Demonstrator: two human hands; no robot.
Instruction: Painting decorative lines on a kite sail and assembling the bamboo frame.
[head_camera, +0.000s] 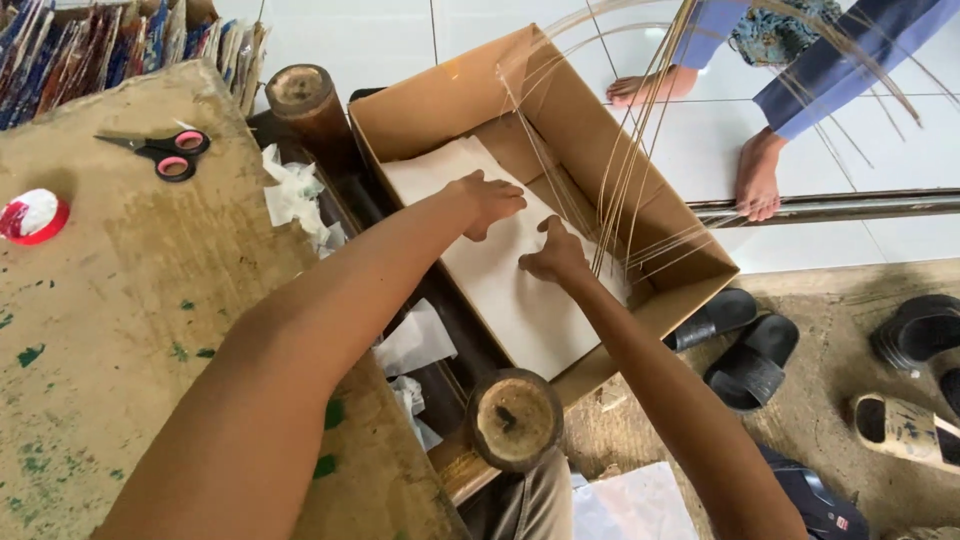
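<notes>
Left of the open brown cardboard box (445, 105), pink-handled black scissors (165, 152) are seen. Inside the box, the white paper sheet (520, 300) is pressed by the flat, spread left hand (490, 200) and the right hand (553, 256), fingers curled.

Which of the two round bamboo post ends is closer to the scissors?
The far post end, just right of the scissors; the other post end sits near the camera, below both hands.
</notes>
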